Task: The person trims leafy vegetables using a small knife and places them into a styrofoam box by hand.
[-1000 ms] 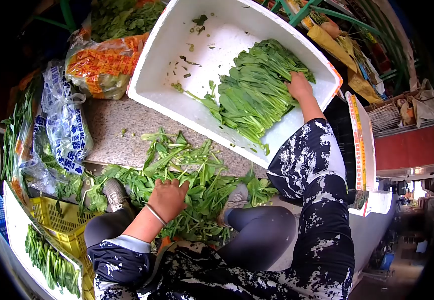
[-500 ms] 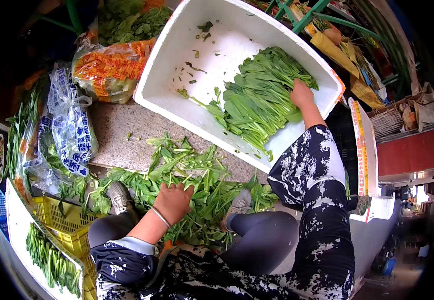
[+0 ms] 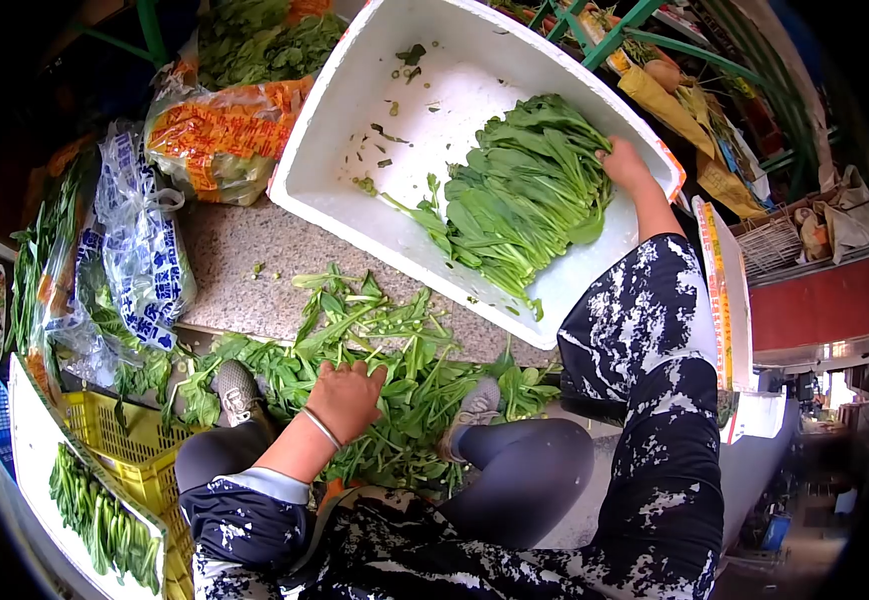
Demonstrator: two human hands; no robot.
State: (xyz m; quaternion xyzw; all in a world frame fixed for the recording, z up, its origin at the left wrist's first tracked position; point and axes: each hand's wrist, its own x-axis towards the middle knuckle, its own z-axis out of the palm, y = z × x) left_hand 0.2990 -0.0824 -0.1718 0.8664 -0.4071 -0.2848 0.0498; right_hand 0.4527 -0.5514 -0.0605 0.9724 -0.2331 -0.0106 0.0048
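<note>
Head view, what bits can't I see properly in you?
All in the head view:
- Left hand: its back hides the palm, so I can't tell if that touches the leaves below.
- Right hand: its back hides the palm.
- Box: far rim partly cut off by the top edge.
- Blue-printed bag: plastic and print hide its contents.
- Far room: too small and blurry.

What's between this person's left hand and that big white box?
In the head view, loose leafy greens lie between the left hand and the white box, with a strip of speckled stone slab showing before the box's near edge.
</note>
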